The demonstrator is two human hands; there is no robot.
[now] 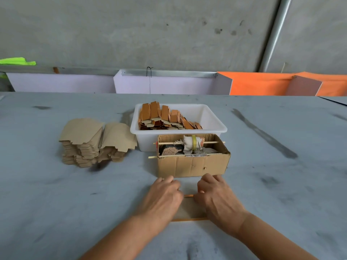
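Head view. Fingers of the left hand and those of the right hand are curled knuckles-up, bearing down on a flat card blank. Each hand grips one end of the blank's far flap. The fingertips themselves are hidden beneath the knuckles. An orange edge shows between the hands and another along the blank's near side, which suggests the flap is being turned over along a crease. Holding both ends at once probably keeps that fold straight.

The blank lies on the grey table, directly before the person and just short of a cardboard box. The box carries a cloth-wrapped roller on a thin stick laid across its open top. It is likely a paste applicator, kept within easy reach of the fold.

Behind the box, touching it, stands a white tub with folded orange pieces ranked at its left. These appear to be finished work, set aside in order. To the tub's left, a stack of brown blanks waits on the table as supply. Supply, working spot and tub lie near one another, presumably so that each piece travels a short way.
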